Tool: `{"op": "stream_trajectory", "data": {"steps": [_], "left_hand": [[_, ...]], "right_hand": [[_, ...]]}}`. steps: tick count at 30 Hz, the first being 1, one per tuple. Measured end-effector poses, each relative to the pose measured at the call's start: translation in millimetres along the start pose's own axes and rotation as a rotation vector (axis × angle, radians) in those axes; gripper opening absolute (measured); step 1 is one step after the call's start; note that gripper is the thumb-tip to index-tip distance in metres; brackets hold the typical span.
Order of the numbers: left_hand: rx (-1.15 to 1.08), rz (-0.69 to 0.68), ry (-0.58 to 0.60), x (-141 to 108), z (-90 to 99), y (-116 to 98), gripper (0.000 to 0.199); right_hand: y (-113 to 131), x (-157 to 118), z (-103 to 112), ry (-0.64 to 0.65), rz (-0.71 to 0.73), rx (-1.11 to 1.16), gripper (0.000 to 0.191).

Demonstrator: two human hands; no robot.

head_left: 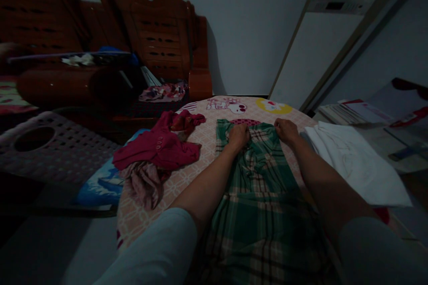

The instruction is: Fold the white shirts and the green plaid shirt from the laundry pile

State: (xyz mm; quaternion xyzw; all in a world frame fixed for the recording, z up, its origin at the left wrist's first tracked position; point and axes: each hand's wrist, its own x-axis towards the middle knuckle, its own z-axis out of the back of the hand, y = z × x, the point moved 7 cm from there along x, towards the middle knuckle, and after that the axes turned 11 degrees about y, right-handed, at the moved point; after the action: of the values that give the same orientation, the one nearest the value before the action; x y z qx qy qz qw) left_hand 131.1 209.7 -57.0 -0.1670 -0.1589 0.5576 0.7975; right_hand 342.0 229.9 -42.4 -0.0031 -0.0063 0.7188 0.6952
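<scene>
A green plaid dress (257,209) lies stretched lengthwise over the table, a seam crossing its middle and its near end falling towards me. At its far end, my left hand (239,137) is closed on the cloth, a little in from the left corner. My right hand (286,132) pinches the far right corner, its fingertips partly hidden. Between the hands the fabric is wrinkled. Just beyond the far edge, a dark pink dotted patch (245,121) shows.
Crumpled magenta clothing (157,149) lies left on the patterned tablecloth (203,164). Folded white cloth (354,160) sits at the right, near stacked papers (341,113). A wooden bench (160,31) stands behind, and a woven chair (76,147) at the left.
</scene>
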Motion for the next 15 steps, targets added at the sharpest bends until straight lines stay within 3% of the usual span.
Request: {"op": "stream_trajectory", "data": {"steps": [4,11,15], "left_hand": [[0.019,0.028,-0.013,-3,4.4,-1,0.030],[0.061,0.146,0.029,-7,3.3,8,0.033],[0.009,0.127,0.005,-5,5.0,12,0.028]], "right_hand": [[-6,5,12,-0.100,-0.120,0.040,0.027],[11,9,-9,0.085,-0.135,-0.016,0.035],[8,0,4,-0.009,-0.113,0.091,0.044]]}}
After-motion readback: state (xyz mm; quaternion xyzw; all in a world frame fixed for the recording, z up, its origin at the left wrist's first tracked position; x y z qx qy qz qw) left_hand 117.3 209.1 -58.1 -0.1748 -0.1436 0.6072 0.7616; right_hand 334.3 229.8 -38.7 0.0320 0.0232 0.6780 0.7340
